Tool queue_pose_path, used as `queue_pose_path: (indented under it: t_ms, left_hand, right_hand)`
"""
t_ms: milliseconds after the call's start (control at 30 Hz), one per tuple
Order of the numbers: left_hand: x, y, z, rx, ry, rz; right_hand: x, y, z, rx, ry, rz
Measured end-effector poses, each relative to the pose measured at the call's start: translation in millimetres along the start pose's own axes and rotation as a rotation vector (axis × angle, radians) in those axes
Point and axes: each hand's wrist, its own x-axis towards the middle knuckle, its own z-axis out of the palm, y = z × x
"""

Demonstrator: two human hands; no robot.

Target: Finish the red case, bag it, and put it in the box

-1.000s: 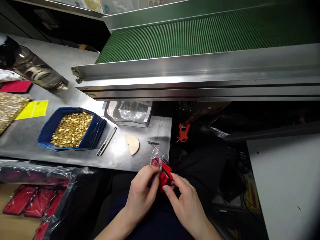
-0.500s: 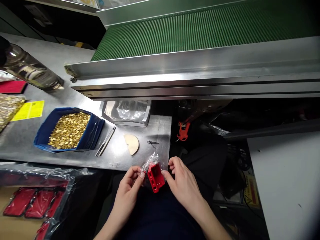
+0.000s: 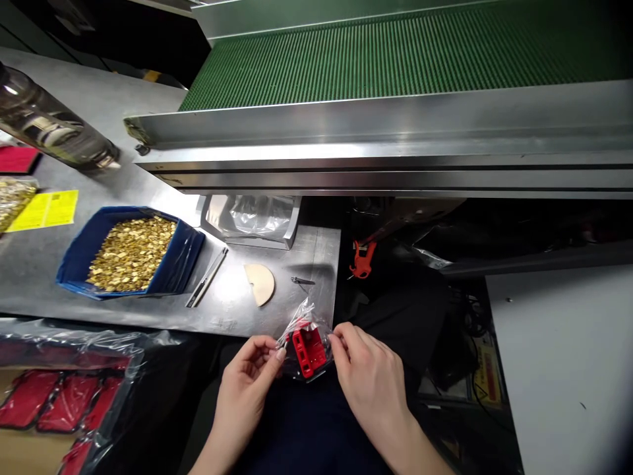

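Observation:
A red plastic part [image 3: 310,349] with an open hollow sits inside a clear plastic bag [image 3: 302,315], low in the middle of the head view. My left hand [image 3: 254,373] pinches the bag's left side between thumb and fingers. On the right side, my right hand [image 3: 366,363] pinches the bag's edge with thumb and forefinger. Just beyond the bag, on the metal table [image 3: 237,320], lie a half-round wooden piece [image 3: 260,284] and a small nail clipper [image 3: 302,281].
A blue bin [image 3: 74,264] of gold-coloured pieces, a slim cutter [image 3: 208,277] and a grey tray [image 3: 291,231] stand on the table. A green conveyor [image 3: 370,59] crosses behind. Bagged red items [image 3: 72,402] fill a box at lower left. A bottle [image 3: 54,122] lies upper left.
The clear bag now surrounds the red part and is spread between my hands. My right hand has shifted slightly down and its fingers have closed on the bag's edge.

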Motion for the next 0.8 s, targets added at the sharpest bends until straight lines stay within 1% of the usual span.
queue_pose_path:
  t_ms: [100,167,233,300,333,400,467,533,600,667,733,800]
  left_hand:
    - [-6.7,4.6,-1.3,0.191,0.032,0.097]
    - [-11.3,11.6,-4.3,0.349,0.047,0.225]
    - [-16.4,22.9,-9.5,0.459,0.062,0.364]
    - [-20.7,36.7,-15.6,0.48,0.065,0.437]
    - [-22.1,43.6,-18.6,0.477,0.05,0.432]
    - [-22.8,55.1,-23.1,0.47,-0.006,0.373]
    - [-22.2,62.3,-24.3,0.455,-0.064,0.336]
    - [-22.0,64.8,-20.7,0.428,-0.112,0.368]
    - [-22.7,62.9,-12.8,0.397,-0.169,0.438]
    - [-23.0,57.0,-3.0,0.362,-0.212,0.479]
    - [-21.6,48.1,5.4,0.321,-0.225,0.463]
    - [-19.3,38.4,10.0,0.292,-0.236,0.397]
  right_hand:
    - [-5.4,-2.9,-10.4,0.062,0.019,-0.016]
    - [-6.0,-5.3,-16.8,0.126,0.037,-0.021]
    - [-6.4,-8.2,-24.7,0.222,0.073,-0.035]
    - [-7.6,-10.9,-33.7,0.319,0.075,-0.049]
    - [-8.6,-12.1,-38.0,0.357,0.053,-0.056]
    - [-10.7,-14.2,-44.9,0.426,0.019,-0.072]
    - [-11.9,-16.5,-48.8,0.513,0.02,-0.097]
    - [-11.3,-19.9,-49.3,0.634,0.005,-0.121]
    - [-9.2,-24.7,-45.7,0.761,-0.08,-0.117]
    - [-7.1,-29.4,-37.6,0.874,-0.175,-0.062]
    - [-5.8,-31.7,-25.6,0.965,-0.245,0.023]
    - [-5.9,-30.3,-12.2,1.033,-0.294,0.106]
